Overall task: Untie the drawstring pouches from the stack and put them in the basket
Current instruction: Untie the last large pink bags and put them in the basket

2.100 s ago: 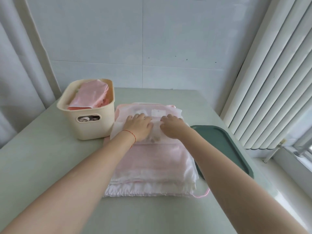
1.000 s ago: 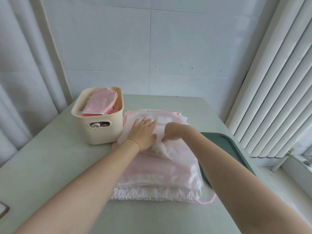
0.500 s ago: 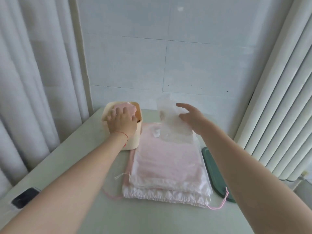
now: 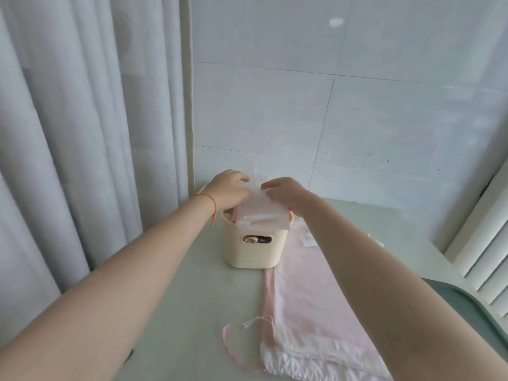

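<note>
Left hand [image 4: 229, 188] and right hand [image 4: 284, 192] both pinching the far end of one pale, see-through pouch [image 4: 261, 213], fingers closed on its top edge, holding it right over the cream basket [image 4: 254, 248]. Pouch draped across the basket's mouth, near flap hanging out over the front rim. More pink fabric already poking up inside, so pretty full in there by the look of it.

Best bet for this step, imo: lower the far end down flat, tuck that overhanging flap inside the rim before letting go, then press lightly so nothing slides back out. Thin slippery fabric, probably springs up if just dropped.

Basket sitting at 12 o'clock on the pale green counter [image 4: 176, 298]. Rest of the stack [image 4: 302, 312] lying at about 4 o'clock from the basket, touching its base corner, pink and white pouches flat, loose pink drawstring [image 4: 229, 350] trailing off the near left corner. Dark green tray [image 4: 472, 303] just beyond at 3 o'clock. Plenty left to untie, going by the stack.
</note>
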Available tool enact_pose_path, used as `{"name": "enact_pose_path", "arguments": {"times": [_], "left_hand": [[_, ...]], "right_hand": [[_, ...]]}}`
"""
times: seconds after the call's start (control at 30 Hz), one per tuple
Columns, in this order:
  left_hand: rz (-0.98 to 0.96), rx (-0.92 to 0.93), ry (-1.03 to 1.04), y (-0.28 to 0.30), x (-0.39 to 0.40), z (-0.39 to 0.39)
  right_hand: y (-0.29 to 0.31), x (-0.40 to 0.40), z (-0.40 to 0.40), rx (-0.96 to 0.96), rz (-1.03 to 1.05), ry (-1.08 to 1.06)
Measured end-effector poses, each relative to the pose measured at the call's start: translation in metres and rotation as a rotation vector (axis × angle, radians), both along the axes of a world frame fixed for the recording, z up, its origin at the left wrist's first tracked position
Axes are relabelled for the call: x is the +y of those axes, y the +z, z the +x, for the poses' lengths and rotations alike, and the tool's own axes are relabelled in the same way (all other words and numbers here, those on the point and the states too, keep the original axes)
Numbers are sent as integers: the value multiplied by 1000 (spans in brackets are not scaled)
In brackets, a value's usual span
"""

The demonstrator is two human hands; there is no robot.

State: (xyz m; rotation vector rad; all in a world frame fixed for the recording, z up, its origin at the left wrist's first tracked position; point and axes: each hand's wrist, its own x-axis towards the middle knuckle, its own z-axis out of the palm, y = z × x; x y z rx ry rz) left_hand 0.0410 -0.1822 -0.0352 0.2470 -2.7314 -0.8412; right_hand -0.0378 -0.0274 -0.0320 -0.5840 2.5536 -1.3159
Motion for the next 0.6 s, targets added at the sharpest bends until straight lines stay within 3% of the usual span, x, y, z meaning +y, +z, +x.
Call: {"name": "enact_pose_path", "arguments": {"times": [0.1,0.2,0.4,0.6], "left_hand": [[-133,-293,-96,-4,-4,-9],[-266,-447,-135,0,-9,-18],[-530,-635,-277,12,-4,-31],[-769,-684,-245,1,12,-32]], "right_hand": [[-1,-8,-2,221,489,179],[11,-8,-4,489,921,289],[30,-15,-22,496,1271,463],[-23,-39,-33,629,1287,417]]}}
